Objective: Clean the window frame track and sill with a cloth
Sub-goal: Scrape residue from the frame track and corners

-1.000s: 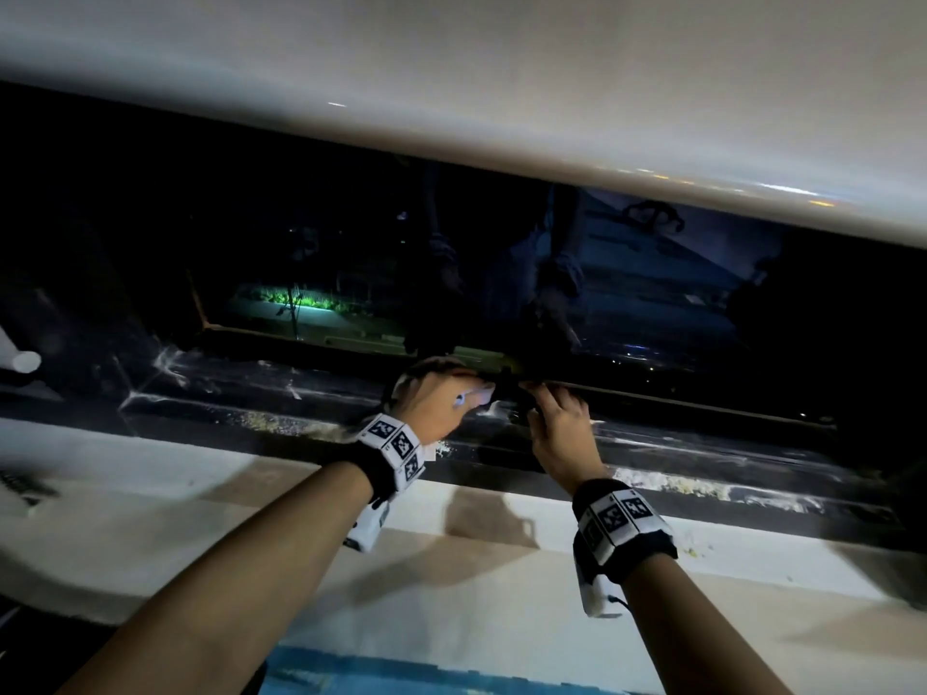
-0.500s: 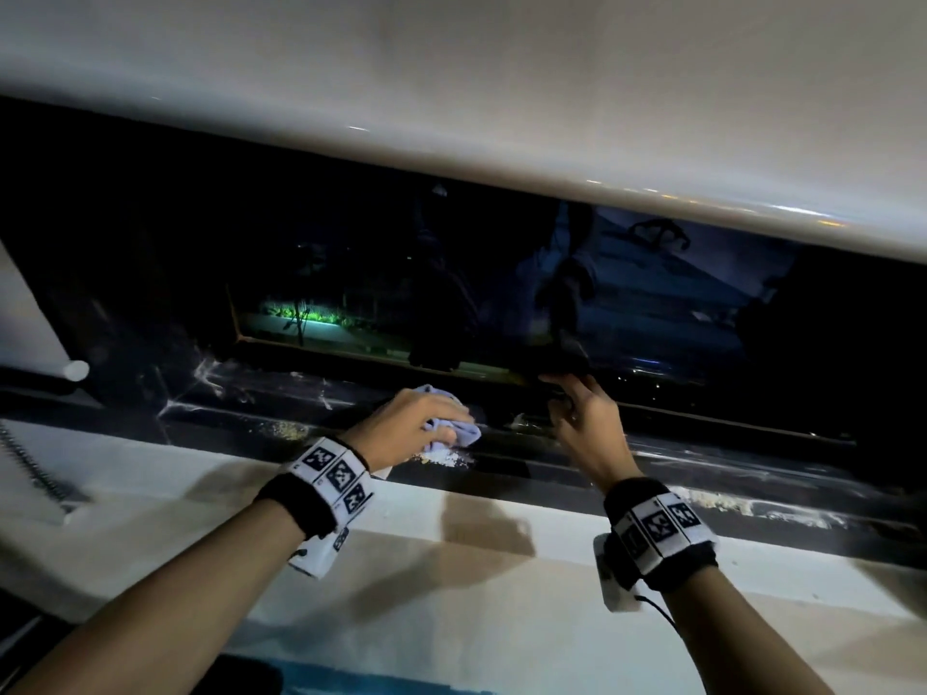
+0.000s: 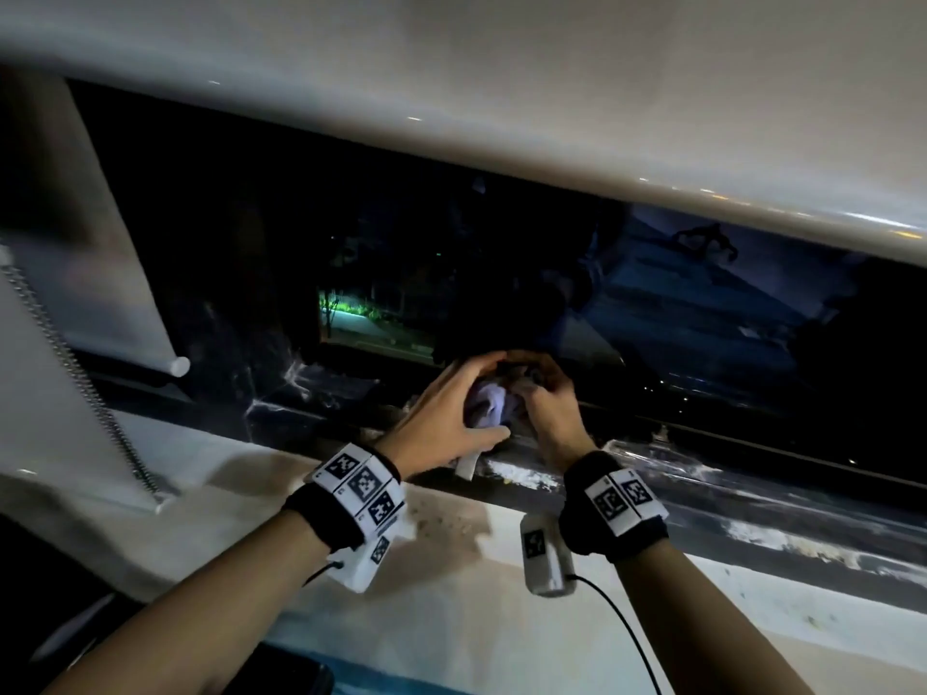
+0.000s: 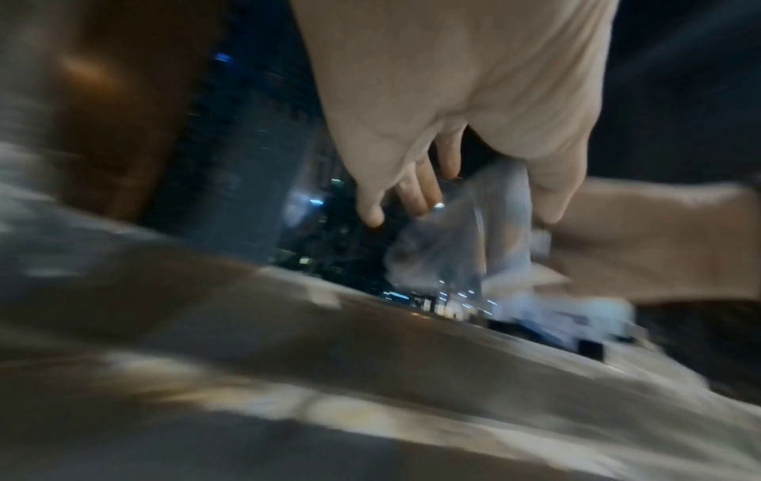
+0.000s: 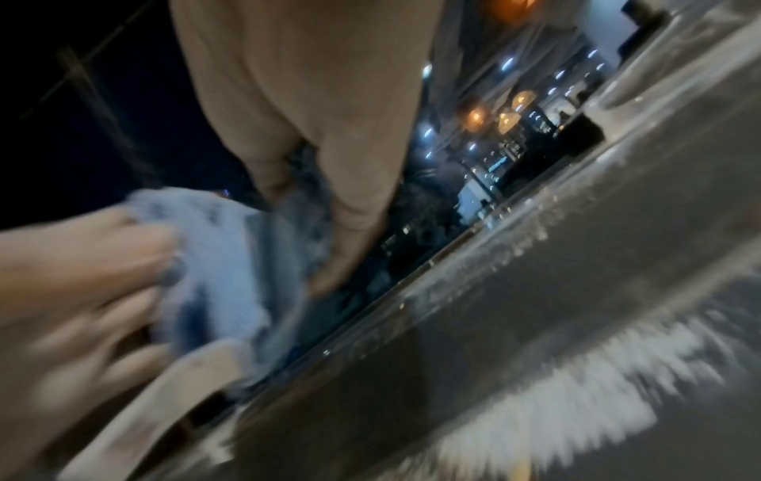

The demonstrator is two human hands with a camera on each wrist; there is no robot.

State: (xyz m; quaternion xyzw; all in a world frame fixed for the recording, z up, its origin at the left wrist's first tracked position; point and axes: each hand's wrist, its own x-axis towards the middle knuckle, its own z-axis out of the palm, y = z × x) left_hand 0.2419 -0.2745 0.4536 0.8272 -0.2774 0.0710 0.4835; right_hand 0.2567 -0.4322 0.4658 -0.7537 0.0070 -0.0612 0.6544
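A pale lavender cloth is bunched between both hands above the dark window track. My left hand cups it from the left, fingers arched over the top and thumb underneath. From the right, the curled fingers of my right hand dig into the cloth. The left wrist view shows the cloth hanging below my left hand, though blurred. In the blurred right wrist view the cloth lies beside my right hand. White dust streaks the track. The pale sill lies nearer me.
A rolled white blind with a bead chain hangs at the left. The dark window glass stands right behind the hands. More white dust patches run along the track to the right.
My left hand lifted the cloth off the track and moved right. My right hand left the window's bottom edge and joined it on the cloth. The view shifted left.
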